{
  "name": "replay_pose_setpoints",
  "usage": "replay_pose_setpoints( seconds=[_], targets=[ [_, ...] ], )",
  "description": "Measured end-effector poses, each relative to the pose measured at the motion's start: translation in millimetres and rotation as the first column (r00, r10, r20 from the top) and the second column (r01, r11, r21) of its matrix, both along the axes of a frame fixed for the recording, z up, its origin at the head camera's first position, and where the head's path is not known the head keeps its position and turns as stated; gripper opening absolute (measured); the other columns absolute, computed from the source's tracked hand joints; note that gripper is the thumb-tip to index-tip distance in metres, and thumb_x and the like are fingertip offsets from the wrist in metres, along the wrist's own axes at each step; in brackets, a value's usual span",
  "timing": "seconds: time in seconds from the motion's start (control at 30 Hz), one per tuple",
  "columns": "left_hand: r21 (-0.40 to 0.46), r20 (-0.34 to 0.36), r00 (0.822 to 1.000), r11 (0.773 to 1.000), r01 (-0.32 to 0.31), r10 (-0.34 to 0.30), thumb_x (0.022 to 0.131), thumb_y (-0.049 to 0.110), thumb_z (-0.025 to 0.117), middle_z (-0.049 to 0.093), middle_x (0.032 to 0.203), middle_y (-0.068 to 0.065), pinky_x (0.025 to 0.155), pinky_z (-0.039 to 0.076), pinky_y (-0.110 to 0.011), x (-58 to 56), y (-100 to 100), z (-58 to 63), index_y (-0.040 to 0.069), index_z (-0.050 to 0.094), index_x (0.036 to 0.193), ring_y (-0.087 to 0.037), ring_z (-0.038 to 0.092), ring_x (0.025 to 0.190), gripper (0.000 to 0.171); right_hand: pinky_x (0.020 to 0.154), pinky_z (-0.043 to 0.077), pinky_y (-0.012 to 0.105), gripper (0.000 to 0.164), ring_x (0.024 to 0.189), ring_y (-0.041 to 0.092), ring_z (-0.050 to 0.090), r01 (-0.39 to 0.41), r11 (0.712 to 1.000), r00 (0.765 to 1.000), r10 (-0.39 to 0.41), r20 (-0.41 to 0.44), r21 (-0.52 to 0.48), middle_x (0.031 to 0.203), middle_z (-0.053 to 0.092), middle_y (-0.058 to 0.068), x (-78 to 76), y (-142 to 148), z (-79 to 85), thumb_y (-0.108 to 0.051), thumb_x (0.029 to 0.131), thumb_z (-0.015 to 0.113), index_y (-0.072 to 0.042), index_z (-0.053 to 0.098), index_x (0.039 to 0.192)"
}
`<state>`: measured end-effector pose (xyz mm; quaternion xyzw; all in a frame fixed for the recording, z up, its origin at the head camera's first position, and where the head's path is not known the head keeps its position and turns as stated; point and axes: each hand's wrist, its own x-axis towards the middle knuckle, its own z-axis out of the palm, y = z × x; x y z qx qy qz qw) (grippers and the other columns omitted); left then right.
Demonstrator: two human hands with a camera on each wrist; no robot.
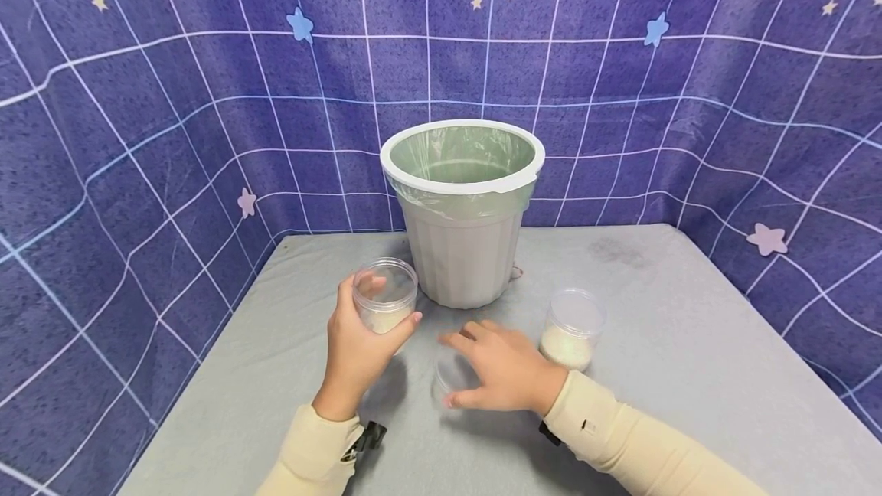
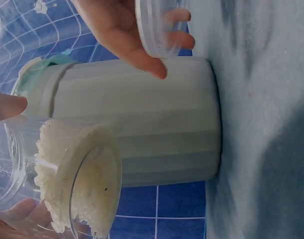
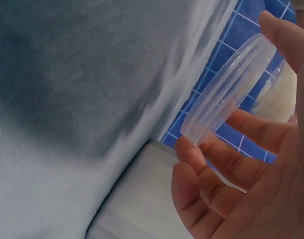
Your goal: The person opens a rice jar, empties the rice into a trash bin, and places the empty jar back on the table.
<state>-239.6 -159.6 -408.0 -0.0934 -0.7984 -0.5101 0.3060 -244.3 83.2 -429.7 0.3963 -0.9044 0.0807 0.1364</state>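
Curving round the left jar (image 1: 384, 305), one of two holding pale grains, your left hand (image 1: 360, 354) had thumb and fingers parted by its width, just left of the front of the single bin (image 1: 463, 262). Your right hand (image 1: 501, 370) pinched the one clear lid (image 3: 227, 90) by its rim in front of that bin, thumb and fingers well spread. The right jar (image 1: 569, 339) stood to the bin's right, nearer you.

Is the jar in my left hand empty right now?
No, the left wrist view shows pale grains inside the jar that your left hand holds.
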Motion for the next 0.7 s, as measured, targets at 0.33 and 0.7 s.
replay_pose_setpoints(
  seconds=[0.33,0.7],
  targets=[
    [0.015,0.011,1.0,1.0,-0.008,0.008,0.068,0.03,0.097,0.066,0.129,0.006,0.103,0.042,-0.038,-0.4,1.4,-2.5,0.018,0.047,0.143,-0.015,0.06,0.125,0.092,0.071,0.056,0.036,0.081,0.096,0.014,0.06,0.031,1.0,0.999,-0.031,0.035,0.008,0.118,0.062,-0.004,-2.4,-1.6,-9.7,-0.077,0.073,0.075,-0.028,0.065,0.137],
    [0.013,0.012,1.0,1.0,-0.005,0.004,0.068,0.029,0.097,0.065,0.129,0.007,0.104,0.041,-0.036,-0.7,-0.5,-5.2,0.016,0.047,0.142,-0.015,0.059,0.125,0.09,0.071,0.053,0.033,0.08,0.089,0.012,0.057,0.022,0.999,0.998,-0.024,0.061,0.031,0.112,0.06,-0.004,-1.1,-4.0,-11.5,-0.075,0.069,0.079,-0.028,0.068,0.133]
  ],
)
